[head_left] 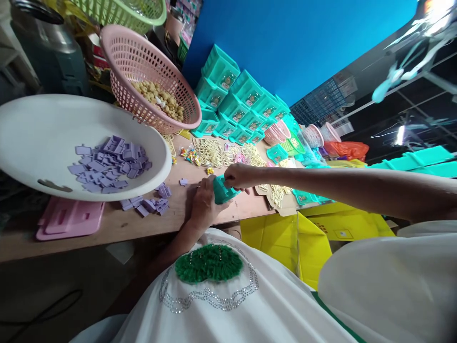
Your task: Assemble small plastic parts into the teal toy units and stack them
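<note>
Head view: teal box gripped in left fingers, below right fingers.

Dark flask upper left; blue panel up top; red bag, pale fan right.

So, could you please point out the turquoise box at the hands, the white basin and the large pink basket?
Turquoise box (pixel 222 192): head view, middle of its visible surface.
White basin (pixel 41 138): head view, bare inner surface.
Large pink basket (pixel 144 56): head view, inner mesh wall.
</note>
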`<control>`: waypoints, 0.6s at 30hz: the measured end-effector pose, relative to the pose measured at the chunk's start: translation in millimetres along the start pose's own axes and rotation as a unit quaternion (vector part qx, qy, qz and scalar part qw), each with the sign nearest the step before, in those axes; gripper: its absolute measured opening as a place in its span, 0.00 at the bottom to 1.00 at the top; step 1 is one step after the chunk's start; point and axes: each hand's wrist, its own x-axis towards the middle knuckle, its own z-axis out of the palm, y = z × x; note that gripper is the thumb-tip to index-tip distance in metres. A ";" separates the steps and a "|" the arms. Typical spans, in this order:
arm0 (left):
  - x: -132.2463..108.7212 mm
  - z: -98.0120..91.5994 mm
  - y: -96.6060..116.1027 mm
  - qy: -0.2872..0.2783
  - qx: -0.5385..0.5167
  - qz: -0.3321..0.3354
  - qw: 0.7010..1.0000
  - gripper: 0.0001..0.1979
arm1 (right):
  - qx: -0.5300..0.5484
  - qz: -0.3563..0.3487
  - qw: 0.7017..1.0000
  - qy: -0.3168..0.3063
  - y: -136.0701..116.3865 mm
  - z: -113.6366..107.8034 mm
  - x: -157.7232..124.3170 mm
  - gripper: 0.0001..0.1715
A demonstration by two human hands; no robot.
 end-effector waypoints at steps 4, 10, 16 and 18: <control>0.3 -3.5 2.4 -0.015 -0.011 -0.003 1.000 0.37 | -0.060 0.011 0.998 0.009 -7.4 2.5 0.1 0.15; 0.3 -2.8 4.2 -0.016 -0.022 -0.018 0.999 0.36 | -0.211 -0.005 0.975 0.075 -19.1 15.9 1.4 0.13; -0.2 -1.4 5.8 -0.014 -0.044 -0.028 0.999 0.40 | -0.187 0.000 0.979 0.082 -15.4 20.8 9.1 0.13; 0.4 -2.4 6.9 -0.011 -0.044 -0.027 0.999 0.42 | -0.176 0.009 0.981 0.085 -15.6 20.7 11.5 0.13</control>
